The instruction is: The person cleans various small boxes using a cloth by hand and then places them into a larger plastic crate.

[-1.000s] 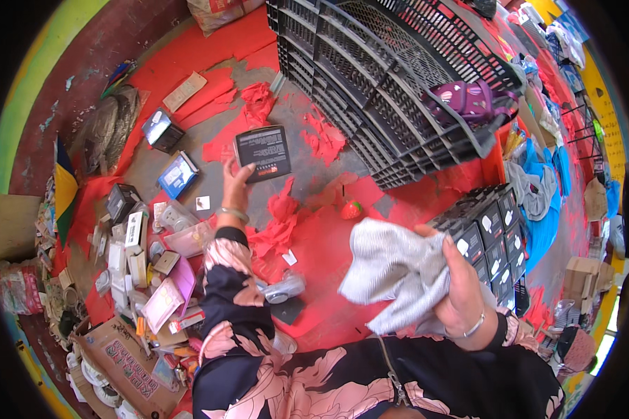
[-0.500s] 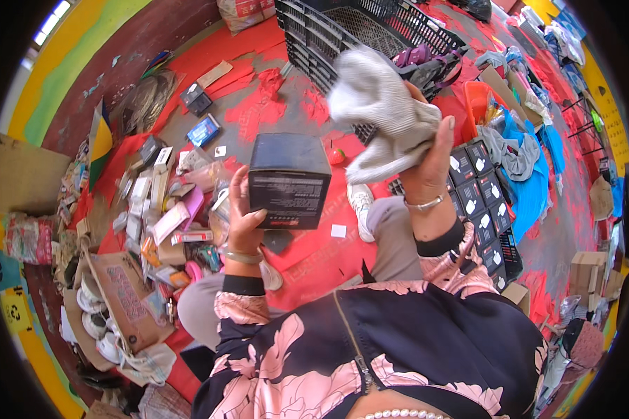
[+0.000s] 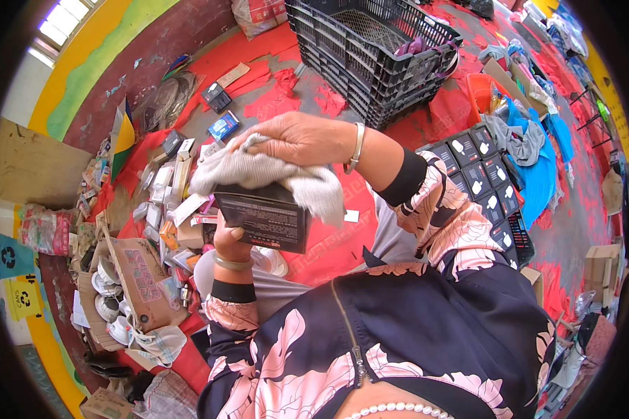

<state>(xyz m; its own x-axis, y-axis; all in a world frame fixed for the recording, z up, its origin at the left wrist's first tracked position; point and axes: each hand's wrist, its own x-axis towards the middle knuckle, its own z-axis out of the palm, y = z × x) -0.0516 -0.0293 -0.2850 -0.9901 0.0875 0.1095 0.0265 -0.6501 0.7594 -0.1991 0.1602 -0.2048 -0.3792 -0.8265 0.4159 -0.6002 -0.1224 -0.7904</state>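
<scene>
two hands meet over one small black box (image 3: 264, 218), held up in front of the person's chest above the red and grey floor (image 3: 328, 244). the left hand (image 3: 228, 241) comes up from below and grasps the box at its lower left edge, thumb on the printed face, fingers hidden behind it; its grip is clenched on the box. the right hand (image 3: 299, 138) lies across the top of the box, palm down, pressing a crumpled grey cloth (image 3: 265, 174) onto it, and its grip is closed on that cloth. the cloth drapes over the box's upper edge and hangs down past its right corner. both wrists carry a bangle, and both arms wear black cuffs under pink flowered sleeves.

to the left on the floor is a heap of small boxes and packets (image 3: 171, 185), with an open cardboard carton (image 3: 143, 283) of white items just beside it. behind the hands stands a black plastic crate (image 3: 370, 49), well apart from the held box, with something purple inside. to the right lies a row of black boxes with white marks (image 3: 482, 174), next to a grey garment and a blue sheet (image 3: 538, 174). a small white slip (image 3: 351, 216) lies on the floor just right of the cloth's hanging end.
</scene>
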